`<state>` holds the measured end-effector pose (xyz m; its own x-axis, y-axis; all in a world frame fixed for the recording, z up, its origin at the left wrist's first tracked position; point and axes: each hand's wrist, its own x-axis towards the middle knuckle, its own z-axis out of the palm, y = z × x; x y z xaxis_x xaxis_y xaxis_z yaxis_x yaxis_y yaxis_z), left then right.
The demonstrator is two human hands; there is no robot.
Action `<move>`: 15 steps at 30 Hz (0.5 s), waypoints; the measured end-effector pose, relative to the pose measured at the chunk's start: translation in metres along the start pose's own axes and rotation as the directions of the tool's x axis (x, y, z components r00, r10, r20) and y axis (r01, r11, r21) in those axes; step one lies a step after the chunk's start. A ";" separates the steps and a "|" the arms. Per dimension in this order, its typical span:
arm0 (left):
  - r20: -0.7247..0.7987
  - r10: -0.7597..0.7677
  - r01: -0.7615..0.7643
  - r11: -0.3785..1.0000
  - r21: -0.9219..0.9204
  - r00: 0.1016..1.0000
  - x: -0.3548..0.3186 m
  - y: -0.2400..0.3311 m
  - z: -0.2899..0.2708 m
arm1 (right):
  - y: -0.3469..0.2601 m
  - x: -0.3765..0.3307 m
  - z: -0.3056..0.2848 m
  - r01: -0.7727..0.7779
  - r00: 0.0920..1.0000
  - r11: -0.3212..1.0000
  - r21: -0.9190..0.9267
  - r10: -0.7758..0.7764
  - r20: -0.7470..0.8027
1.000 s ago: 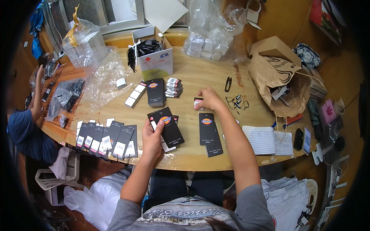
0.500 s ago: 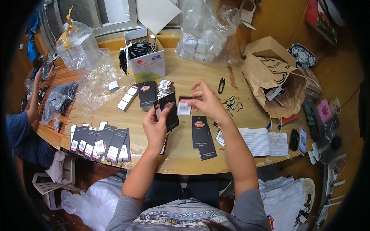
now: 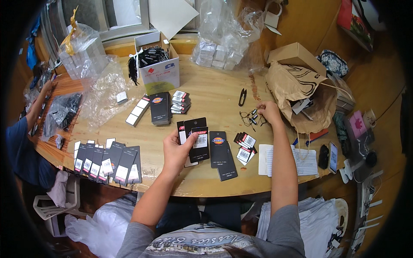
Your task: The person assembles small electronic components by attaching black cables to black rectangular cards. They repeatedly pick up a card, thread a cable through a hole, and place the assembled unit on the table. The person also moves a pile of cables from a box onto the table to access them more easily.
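My left hand (image 3: 176, 150) is closed on a small fan of hang tags (image 3: 200, 151), black cards with a small barcode tag lying on top under my thumb. At the right, my right hand (image 3: 269, 112) reaches down to a loose heap of black tag strings (image 3: 249, 119), its fingertips bent together at the heap's edge; what they pinch is hidden. Two overlapping black hang tags (image 3: 223, 159) lie beside my left hand. Small barcode tags (image 3: 246, 146) sit in a loose pile to their right.
A stack of black tags (image 3: 160, 109), small barcode tags (image 3: 180, 102) and a box of black strings (image 3: 160, 75) stand behind. Finished-looking tag rows (image 3: 107, 163) lie front left. Thread snips (image 3: 242, 97), paper bag (image 3: 297, 94), notebook (image 3: 292, 161) and phone (image 3: 333, 157) are rightward. Another person's arm (image 3: 36, 103) is far left.
My right hand has left the small barcode tag and moved right to the strings. That tag now lies on the black cards in my left hand, which are turned flatter towards me.
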<state>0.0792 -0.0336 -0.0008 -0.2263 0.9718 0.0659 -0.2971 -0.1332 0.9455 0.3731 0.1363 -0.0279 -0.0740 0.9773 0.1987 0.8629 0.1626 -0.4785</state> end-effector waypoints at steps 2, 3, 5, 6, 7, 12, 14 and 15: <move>0.008 -0.006 0.007 1.000 -0.029 1.000 -0.001 0.000 0.000 | 0.005 0.002 0.004 0.018 1.000 1.000 -0.005 -0.018 -0.006; 0.019 -0.018 0.018 0.999 -0.041 1.000 0.000 0.000 -0.001 | 0.004 0.003 0.007 0.037 0.998 0.998 -0.042 -0.038 -0.039; 0.045 -0.040 0.043 0.997 -0.066 0.998 0.000 0.000 -0.004 | 0.006 0.005 0.007 0.027 0.995 1.000 0.006 -0.027 -0.092; 0.055 -0.062 0.067 0.994 -0.089 0.997 0.000 0.001 -0.004 | 0.003 0.008 0.004 0.005 0.994 0.995 0.097 0.005 -0.107; 0.066 -0.085 0.092 0.989 -0.113 0.994 0.000 0.002 -0.005 | 0.000 0.011 0.001 -0.016 0.992 0.982 0.186 0.039 -0.119; 0.142 -0.143 0.165 0.974 -0.155 0.979 0.000 0.002 -0.007 | -0.004 0.009 0.002 0.012 1.000 1.000 -0.027 -0.013 -0.026; 0.164 -0.126 0.150 0.978 -0.143 0.978 -0.001 0.002 -0.005 | 0.005 0.009 0.010 0.019 0.999 0.988 -0.156 -0.025 -0.037; 0.173 -0.123 0.146 0.981 -0.129 0.977 -0.001 0.001 -0.007 | 0.001 0.007 0.010 0.041 0.997 0.984 -0.175 -0.051 -0.054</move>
<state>0.0726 -0.0362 -0.0022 -0.0245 0.9997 0.0035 -0.4439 -0.0141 0.8960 0.3683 0.1447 -0.0360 -0.0906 0.9589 0.2688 0.9333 0.1759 -0.3130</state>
